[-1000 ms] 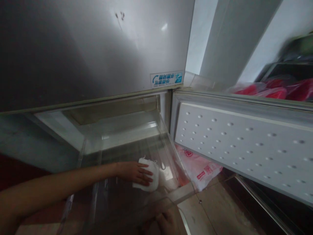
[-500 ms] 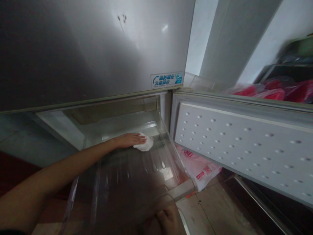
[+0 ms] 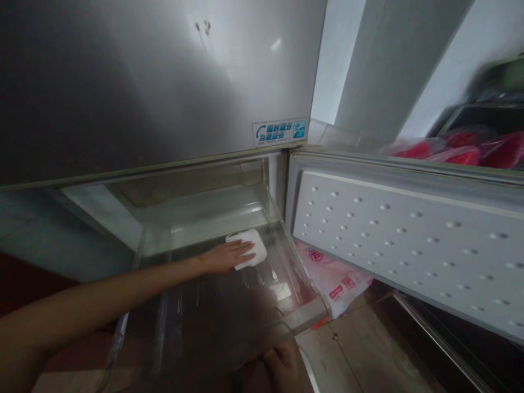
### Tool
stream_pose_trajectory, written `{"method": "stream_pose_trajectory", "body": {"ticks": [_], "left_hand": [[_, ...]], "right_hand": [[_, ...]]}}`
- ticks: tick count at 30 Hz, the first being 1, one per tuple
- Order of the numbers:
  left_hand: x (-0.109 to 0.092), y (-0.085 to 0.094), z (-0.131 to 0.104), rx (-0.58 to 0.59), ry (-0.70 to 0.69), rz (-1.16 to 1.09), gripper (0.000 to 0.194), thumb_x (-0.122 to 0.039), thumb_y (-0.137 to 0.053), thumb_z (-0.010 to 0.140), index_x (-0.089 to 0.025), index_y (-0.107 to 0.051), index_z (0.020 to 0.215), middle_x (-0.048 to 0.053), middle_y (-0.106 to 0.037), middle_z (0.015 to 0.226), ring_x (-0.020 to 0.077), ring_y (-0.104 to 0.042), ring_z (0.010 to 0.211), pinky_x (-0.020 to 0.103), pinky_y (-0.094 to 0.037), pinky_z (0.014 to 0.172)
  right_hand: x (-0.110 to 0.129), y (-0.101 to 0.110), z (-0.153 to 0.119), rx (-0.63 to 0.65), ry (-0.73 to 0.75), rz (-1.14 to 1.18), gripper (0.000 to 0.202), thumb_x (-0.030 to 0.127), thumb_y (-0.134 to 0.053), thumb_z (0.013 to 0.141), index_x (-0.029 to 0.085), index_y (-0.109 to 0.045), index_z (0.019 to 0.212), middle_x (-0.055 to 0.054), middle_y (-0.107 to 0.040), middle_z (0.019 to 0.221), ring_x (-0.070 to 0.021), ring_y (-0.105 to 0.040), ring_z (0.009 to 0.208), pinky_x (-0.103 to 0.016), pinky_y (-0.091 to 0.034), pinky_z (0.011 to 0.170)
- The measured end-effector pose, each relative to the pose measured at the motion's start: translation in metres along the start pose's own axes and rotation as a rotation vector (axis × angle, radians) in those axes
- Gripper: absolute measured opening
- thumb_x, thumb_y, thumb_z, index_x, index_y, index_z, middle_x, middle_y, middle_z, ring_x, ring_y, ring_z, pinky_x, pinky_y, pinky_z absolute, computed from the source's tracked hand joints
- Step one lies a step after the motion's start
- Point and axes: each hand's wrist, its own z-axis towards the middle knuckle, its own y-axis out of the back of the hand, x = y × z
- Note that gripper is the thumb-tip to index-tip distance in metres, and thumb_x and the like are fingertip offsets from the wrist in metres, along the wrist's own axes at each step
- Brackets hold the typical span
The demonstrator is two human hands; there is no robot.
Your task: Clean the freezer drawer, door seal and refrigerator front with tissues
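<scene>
Head view: beside an open, white dimpled door [image 3: 388, 234], a clear plastic drawer [image 3: 221, 311] is seen pulled out. Near its front, the right hand [image 3: 282, 367] is curled; its grip cannot be told. Under the left hand [image 3: 223, 257], fingers slightly spread, a white cloth [image 3: 258, 248] is laid on the drawer's floor. Wiping seems underway; flat pressure is probably called for next.

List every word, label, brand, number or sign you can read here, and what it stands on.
"为": starts the lower line of the sticker on the upper door; other characters too blurred.
Red print on the plastic bag: too small and blurred to read.
</scene>
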Motion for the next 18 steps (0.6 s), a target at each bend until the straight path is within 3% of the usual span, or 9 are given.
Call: {"method": "stream_pose_trajectory", "body": {"ticks": [5,7,10,13,18], "left_hand": [[-0.044,0.006,-0.005,-0.026,-0.431,-0.039,0.040,-0.019,-0.041,0.096,-0.027,-0.050,0.134,0.009,-0.043,0.148,0.0223,-0.037,0.139,0.044,-0.030,0.116],[-0.055,0.005,-0.003,-0.043,-0.522,-0.048,0.037,-0.022,-0.038,0.097,-0.025,-0.053,0.131,0.006,-0.044,0.148,0.0212,-0.035,0.140,0.044,-0.028,0.117],[-0.059,0.005,0.002,-0.054,-0.532,-0.067,0.037,-0.021,-0.036,0.098,-0.021,-0.053,0.131,0.002,-0.045,0.147,0.0191,-0.034,0.140,0.041,-0.024,0.120],[-0.057,0.006,0.006,-0.053,-0.541,-0.087,0.038,-0.020,-0.035,0.099,-0.023,-0.050,0.134,0.001,-0.045,0.147,0.0187,-0.034,0.140,0.041,-0.023,0.120],[-0.064,0.005,0.010,-0.030,-0.559,-0.150,0.039,-0.018,-0.035,0.097,-0.013,-0.052,0.131,0.007,-0.047,0.145,0.0187,-0.032,0.141,0.040,-0.023,0.120]], "right_hand": [[-0.004,-0.008,0.000,-0.063,-0.089,0.095,0.037,0.054,-0.061,0.069,0.021,-0.073,0.059,-0.008,-0.072,0.062,-0.0234,-0.067,0.063,-0.031,-0.056,0.061],[-0.003,-0.006,0.000,0.023,-0.092,0.096,0.036,0.053,-0.060,0.070,0.021,-0.073,0.059,-0.008,-0.073,0.064,-0.0238,-0.068,0.064,-0.032,-0.057,0.065],[-0.003,0.002,0.001,0.121,-0.123,0.027,0.029,0.046,-0.063,0.072,0.021,-0.076,0.068,-0.008,-0.076,0.075,-0.0251,-0.071,0.073,-0.033,-0.057,0.072],[-0.005,0.007,0.001,0.081,-0.117,0.040,0.027,0.045,-0.065,0.070,0.021,-0.077,0.070,-0.008,-0.075,0.072,-0.0258,-0.071,0.071,-0.034,-0.058,0.070],[0.002,0.005,0.003,0.126,-0.136,0.079,0.018,0.035,-0.066,0.070,0.020,-0.077,0.072,-0.008,-0.076,0.076,-0.0257,-0.071,0.074,-0.033,-0.058,0.070]]}}
